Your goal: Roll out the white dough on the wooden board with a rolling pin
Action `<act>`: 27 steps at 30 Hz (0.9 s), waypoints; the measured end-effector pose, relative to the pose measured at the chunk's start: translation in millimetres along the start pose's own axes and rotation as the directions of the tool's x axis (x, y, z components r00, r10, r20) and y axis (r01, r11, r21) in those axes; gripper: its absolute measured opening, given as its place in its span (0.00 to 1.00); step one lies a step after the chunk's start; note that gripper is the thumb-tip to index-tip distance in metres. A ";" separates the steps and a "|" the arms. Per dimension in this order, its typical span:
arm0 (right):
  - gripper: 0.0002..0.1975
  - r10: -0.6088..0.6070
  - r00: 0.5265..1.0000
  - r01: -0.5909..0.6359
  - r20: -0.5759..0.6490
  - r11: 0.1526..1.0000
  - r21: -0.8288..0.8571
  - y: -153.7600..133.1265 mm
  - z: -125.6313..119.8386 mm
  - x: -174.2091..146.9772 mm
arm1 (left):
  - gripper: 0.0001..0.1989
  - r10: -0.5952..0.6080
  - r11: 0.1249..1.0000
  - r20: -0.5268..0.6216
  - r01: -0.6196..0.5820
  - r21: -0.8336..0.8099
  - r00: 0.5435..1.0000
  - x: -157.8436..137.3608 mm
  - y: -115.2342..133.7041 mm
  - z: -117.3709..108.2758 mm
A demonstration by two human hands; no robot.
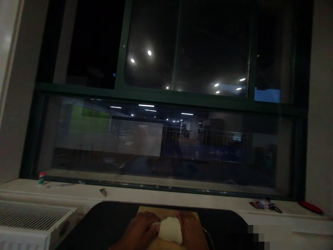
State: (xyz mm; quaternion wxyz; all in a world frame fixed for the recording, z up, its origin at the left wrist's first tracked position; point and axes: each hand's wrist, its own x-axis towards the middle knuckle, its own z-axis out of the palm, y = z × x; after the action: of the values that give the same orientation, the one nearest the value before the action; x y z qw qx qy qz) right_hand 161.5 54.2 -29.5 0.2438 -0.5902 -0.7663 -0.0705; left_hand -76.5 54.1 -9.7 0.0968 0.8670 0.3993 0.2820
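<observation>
A pale, smooth lump of dough [170,230] lies on a wooden board [148,209] at the bottom middle of the view. My left hand [142,227] is against its left side, thumb toward the lump, fingers curled. On the other side, my right hand [191,229] presses against the dough, its fingers bent over the far edge. Both hands hold the lump between them. Parts of the fingers and the near end of the board are hidden or cut off by the frame.
The board rests on a black table [111,217] below a wide window [166,146]. A white radiator [33,218] stands at left. On the sill [156,194] are a small red-and-green container [42,177], a crumpled scrap [103,191], a dark packet [262,204] and a red object [310,207].
</observation>
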 end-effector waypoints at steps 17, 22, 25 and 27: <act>0.17 0.133 0.977 -0.151 0.167 0.983 0.101 6.8 -17.2 -15.2 | 0.21 0.063 0.990 0.082 -0.073 0.123 0.995 -13.6 14.1 -13.6; 0.22 0.140 0.976 -0.170 0.168 0.969 0.182 -2.2 -25.5 -23.0 | 0.21 0.132 0.978 0.175 -0.157 0.137 0.976 -18.8 32.0 -28.9; 0.22 0.169 0.971 -0.197 0.167 0.965 0.170 -5.3 -25.2 -19.8 | 0.16 0.218 0.965 0.250 -0.246 0.088 0.943 -17.3 31.6 -21.4; 0.23 0.205 0.968 -0.234 0.147 0.948 0.217 -3.4 -22.7 -16.3 | 0.13 0.325 0.935 0.217 -0.348 0.075 0.920 -16.0 28.5 -8.0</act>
State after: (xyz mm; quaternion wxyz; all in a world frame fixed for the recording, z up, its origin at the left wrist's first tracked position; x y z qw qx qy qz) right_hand 167.9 30.1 -16.5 0.2702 -0.6425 -0.7121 0.0838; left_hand -71.3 22.8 1.5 0.0378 0.9508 0.2476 0.1823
